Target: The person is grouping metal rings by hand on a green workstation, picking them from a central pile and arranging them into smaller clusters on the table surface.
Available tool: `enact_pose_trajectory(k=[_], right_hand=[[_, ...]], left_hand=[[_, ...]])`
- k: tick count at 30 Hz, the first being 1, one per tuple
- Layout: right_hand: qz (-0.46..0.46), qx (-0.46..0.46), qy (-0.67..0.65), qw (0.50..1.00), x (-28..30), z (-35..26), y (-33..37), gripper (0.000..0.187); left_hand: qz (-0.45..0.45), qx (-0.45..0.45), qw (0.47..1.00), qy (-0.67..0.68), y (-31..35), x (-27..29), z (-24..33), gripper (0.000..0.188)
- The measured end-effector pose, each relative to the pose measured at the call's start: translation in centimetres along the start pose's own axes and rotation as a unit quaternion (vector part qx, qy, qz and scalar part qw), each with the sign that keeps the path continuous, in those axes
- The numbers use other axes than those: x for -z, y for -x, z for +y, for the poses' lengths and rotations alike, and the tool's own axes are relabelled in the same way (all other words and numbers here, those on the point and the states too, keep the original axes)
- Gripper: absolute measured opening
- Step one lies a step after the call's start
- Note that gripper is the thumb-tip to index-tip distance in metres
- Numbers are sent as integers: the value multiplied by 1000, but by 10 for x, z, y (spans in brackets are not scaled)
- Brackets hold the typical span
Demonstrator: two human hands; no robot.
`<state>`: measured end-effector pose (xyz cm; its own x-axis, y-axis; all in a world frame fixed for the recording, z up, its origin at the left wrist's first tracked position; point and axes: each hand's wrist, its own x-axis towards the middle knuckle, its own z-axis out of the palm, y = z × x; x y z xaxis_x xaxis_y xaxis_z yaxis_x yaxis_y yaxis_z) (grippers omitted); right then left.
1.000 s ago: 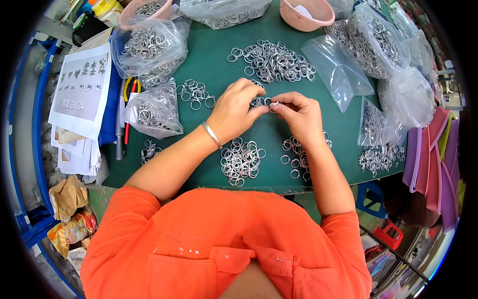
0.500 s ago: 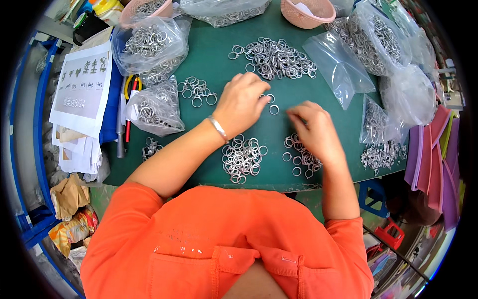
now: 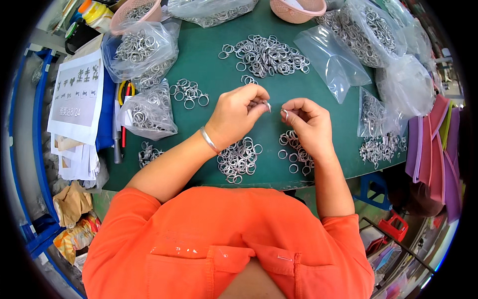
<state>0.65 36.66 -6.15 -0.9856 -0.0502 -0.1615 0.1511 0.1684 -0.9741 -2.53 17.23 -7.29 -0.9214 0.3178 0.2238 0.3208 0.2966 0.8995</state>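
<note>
a workshop, shown by its green worktable (image 3: 200, 55), heaped metal rings (image 3: 273, 57), bulging plastic bags (image 3: 141, 46) and blue racks (image 3: 46, 234).

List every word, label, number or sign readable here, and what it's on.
White sheet: large dark characters, small boxed marks below, then a pale line on a grey band; not copied out here.
Blue rack: small white tags, too small to read.
Yellow-orange package: print too blurred to read.
Rings: no text readable.

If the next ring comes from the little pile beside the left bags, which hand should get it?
Left, I think. The left hand is nearer the little pile, while the right hand is farther across. Both seem to pinch silvery pieces, so the left may need to let go first.
</note>
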Motion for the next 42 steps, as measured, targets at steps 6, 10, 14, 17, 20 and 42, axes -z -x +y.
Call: enact_pose_trajectory(k=[6,10,14,17,20,42], right_hand=[[-29,67,-78,994,-6,-3,7,13],[-7,28,-123,992,-10,-4,10,14],[9,38,-149,988,-11,-2,14,15],[22,55,-137,989,-8,-4,18,15],[22,53,-139,989,1,-3,22,14],[-40,188,338,921,-30,12,-39,11]], left_hand=[[37,-40,998,-1,7,-4,12,23],[36,-47,998,-5,10,-3,12,25],[20,-34,999,26,15,-1,19,27],[0,-37,997,73,15,-2,27,25],[-4,-37,995,95,15,-2,25,21],[7,-31,993,-115,15,15,-31,13]])
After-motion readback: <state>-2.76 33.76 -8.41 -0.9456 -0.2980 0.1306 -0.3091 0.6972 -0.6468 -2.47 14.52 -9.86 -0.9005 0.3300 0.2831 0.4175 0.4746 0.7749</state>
